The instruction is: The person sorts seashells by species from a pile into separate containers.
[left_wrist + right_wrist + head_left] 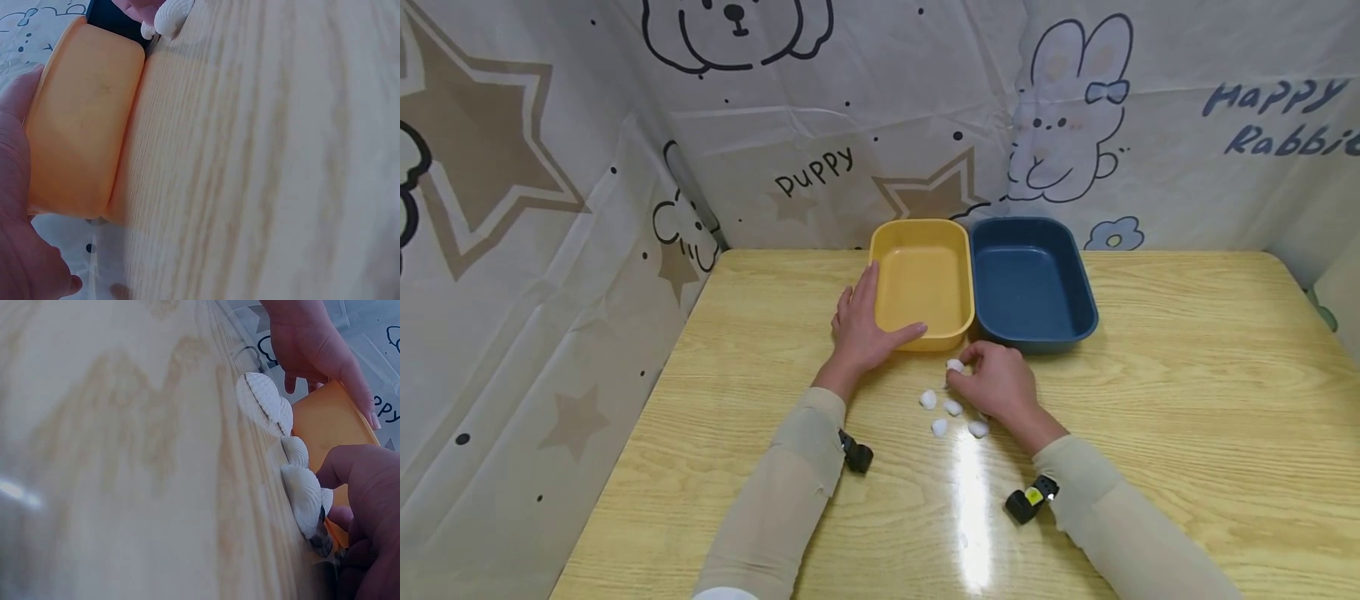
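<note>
In the head view my left hand (pixel 859 329) rests against the left side of a yellow plastic container (pixel 922 292), its fingers straight along the wall and the thumb over the front rim. A small white seashell (pixel 954 365) is pinched between the thumb and index finger of my right hand (pixel 997 381), just in front of the containers. Several more white seashells (pixel 928 400) lie on the table below that hand. Ribbed shells (pixel 302 499) show up close in the right wrist view, where my right fingers partly hide some of them. The yellow container's inside appears bare.
A navy blue container (pixel 1033 287) stands directly to the right of the yellow one. Both sit at the back edge of the wooden table (pixel 1187 400), before a printed cloth (pixel 925 100). Black wrist cameras (pixel 857 454) are strapped to both forearms.
</note>
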`<move>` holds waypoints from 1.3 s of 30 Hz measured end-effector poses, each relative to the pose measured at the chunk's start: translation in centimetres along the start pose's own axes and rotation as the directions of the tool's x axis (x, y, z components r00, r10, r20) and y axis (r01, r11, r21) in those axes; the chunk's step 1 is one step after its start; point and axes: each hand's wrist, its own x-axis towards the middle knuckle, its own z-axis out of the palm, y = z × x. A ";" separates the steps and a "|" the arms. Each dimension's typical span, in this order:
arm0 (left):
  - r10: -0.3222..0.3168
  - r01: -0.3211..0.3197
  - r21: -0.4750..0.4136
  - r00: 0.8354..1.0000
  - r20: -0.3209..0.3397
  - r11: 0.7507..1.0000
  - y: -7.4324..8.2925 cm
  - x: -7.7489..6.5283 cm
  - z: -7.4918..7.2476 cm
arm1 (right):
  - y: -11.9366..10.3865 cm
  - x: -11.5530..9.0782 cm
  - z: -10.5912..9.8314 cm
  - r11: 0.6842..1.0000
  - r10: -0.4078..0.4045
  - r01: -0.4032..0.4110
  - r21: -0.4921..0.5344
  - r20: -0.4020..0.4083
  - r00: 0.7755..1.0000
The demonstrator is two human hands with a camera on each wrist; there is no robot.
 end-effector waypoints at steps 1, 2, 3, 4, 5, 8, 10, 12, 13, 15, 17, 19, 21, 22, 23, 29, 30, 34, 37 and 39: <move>0.000 0.000 -0.002 1.000 0.001 1.000 0.0 0.0 0.0 | 0.0 0.0 0.0 1.000 -0.001 0.001 0.004 0.000 1.000; 0.001 -0.001 -0.004 1.000 0.003 1.000 0.0 0.0 0.0 | 0.1 0.0 0.0 1.000 -0.002 0.002 0.006 0.000 1.000; 0.001 -0.001 -0.007 1.000 0.004 1.000 0.0 0.0 0.0 | 0.1 0.1 0.0 1.000 -0.003 0.003 0.008 -0.001 1.000; 0.000 0.000 -0.006 1.000 0.006 1.000 0.0 0.0 0.0 | 0.1 0.1 0.0 1.000 -0.004 0.004 0.011 0.000 1.000; -0.001 0.001 -0.006 1.000 0.008 1.000 0.0 0.0 -0.1 | 0.1 0.1 0.0 1.000 -0.004 0.004 0.016 -0.001 1.000; -0.005 0.005 -0.002 1.000 0.011 1.000 -0.1 0.0 -0.1 | 0.1 0.1 -0.1 1.000 -0.010 0.010 0.026 0.005 1.000; -0.005 0.005 0.002 1.000 0.011 1.000 -0.1 0.1 -0.1 | 0.1 0.2 -0.1 0.999 -0.015 0.015 0.032 0.006 1.000; -0.004 0.004 0.000 1.000 0.009 1.000 -0.1 0.2 -0.2 | 0.1 0.3 -0.2 0.999 -0.023 0.022 0.031 0.005 1.000; -0.002 0.002 0.000 1.000 0.008 1.000 -0.1 0.2 -0.2 | 0.0 0.4 -0.2 0.999 -0.024 0.024 0.029 0.004 1.000; -0.001 0.001 0.000 1.000 0.007 1.000 -0.1 0.3 -0.2 | 0.0 0.4 -0.2 0.999 -0.027 0.027 0.028 -0.001 1.000; -0.003 0.003 0.001 1.000 0.008 1.000 -0.1 0.3 -0.3 | 0.0 0.4 -0.3 0.999 -0.025 0.025 0.023 -0.004 1.000; -0.003 0.003 0.001 1.000 0.008 1.000 -0.1 0.3 -0.2 | 0.0 0.2 -0.4 1.000 -0.006 0.006 0.007 0.003 1.000; -0.004 0.004 0.000 1.000 0.010 1.000 -0.2 0.2 -0.2 | -0.1 0.0 -0.4 1.000 0.018 -0.018 -0.025 0.011 1.000; -0.004 0.004 0.000 1.000 0.009 1.000 -0.2 0.2 -0.2 | -0.2 -0.1 -0.5 0.999 0.031 -0.030 -0.041 0.014 0.999; -0.005 0.005 -0.001 1.000 0.009 1.000 -0.2 0.2 -0.2 | -0.2 -0.2 -0.5 0.998 0.042 -0.041 -0.056 0.017 0.999; -0.010 0.010 -0.004 1.000 0.013 1.000 0.0 0.0 -0.2 | -0.2 -0.2 -0.5 0.998 0.042 -0.041 -0.053 0.009 0.999; -0.009 0.009 -0.005 1.000 0.014 1.000 0.0 0.0 -0.2 | -0.1 -0.2 -0.5 0.998 0.038 -0.037 -0.044 0.014 0.999; 0.000 0.000 -0.007 1.000 0.015 1.000 0.1 -0.1 -0.2 | 0.0 -0.1 -0.5 0.999 0.031 -0.032 0.005 0.046 0.998; 0.002 -0.002 -0.010 1.000 0.012 1.000 0.1 -0.2 -0.2 | 0.0 0.0 -0.6 0.999 0.018 -0.021 0.040 0.069 0.997; 0.002 -0.002 -0.012 1.000 0.012 1.000 0.1 -0.2 -0.2 | 0.0 -0.1 -0.7 0.998 0.023 -0.027 0.056 0.072 0.997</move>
